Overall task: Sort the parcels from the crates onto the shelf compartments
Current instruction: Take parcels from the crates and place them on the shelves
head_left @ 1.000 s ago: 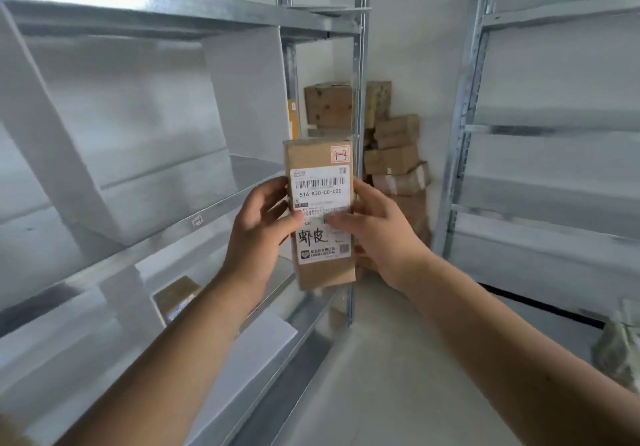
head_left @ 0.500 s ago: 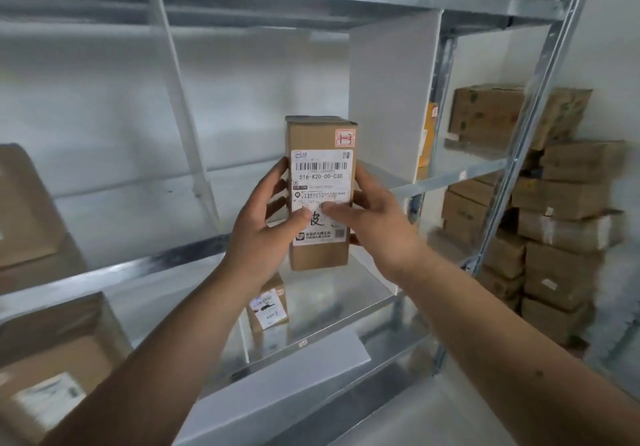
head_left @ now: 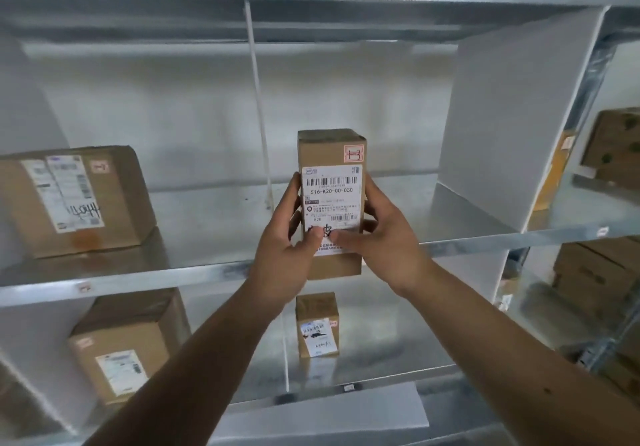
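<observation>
Left hand: wrapped round the left edge of the parcel, fingers curled behind it, thumb pressed flat on the front.
Right hand: gripping the right edge the same way, thumb lying across the front so the two thumb tips nearly meet.
Parcel: tall brown carton held upright between both hands, in front of a compartment of the metal shelf; its lower end overlaps the shelf's front rail, and whether it touches is unclear.
Shipping label: white, with a barcode, "516-K20-00-030" and "K20"; the black handwriting lower down is half hidden by the thumbs.
Red stamp: above the right thumb at the carton's top corner, its mark not clearly legible.
Small parcel: straight below the hands on the next shelf down, upright, label too blurred to read.
Large box: well left of the left hand, white labels with a scrawl.
Lower box: below and left of the left forearm.
White divider: right of the right hand.
Stacked cartons: beyond that divider.
</observation>
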